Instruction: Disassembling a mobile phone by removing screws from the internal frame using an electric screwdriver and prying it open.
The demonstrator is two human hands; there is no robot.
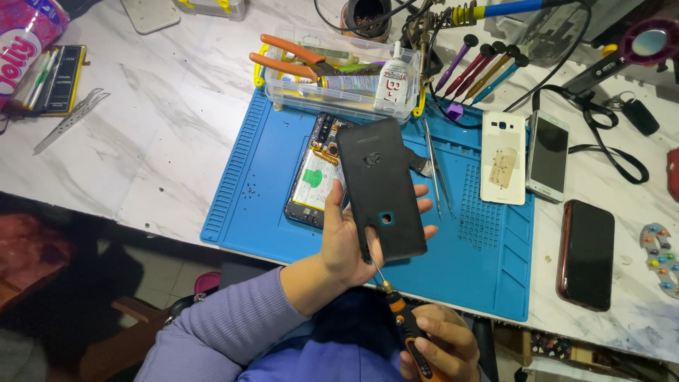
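My left hand (346, 233) holds a black phone back cover (380, 187) upright over the blue work mat (262, 152), fingers wrapped behind it. My right hand (442, 346) grips an orange and black screwdriver (407, 325) low in the view, its thin tip touching the cover's lower edge. Behind the cover, an opened phone (315, 177) lies on the mat with its battery and board exposed.
A clear plastic box (339, 81) with orange pliers and a glue bottle stands at the mat's far edge. Tweezers (435, 166) lie on the mat. A white back cover (503, 166), a white phone (548, 154) and a dark phone (585, 253) lie right. Screwdrivers (484, 67) stand behind.
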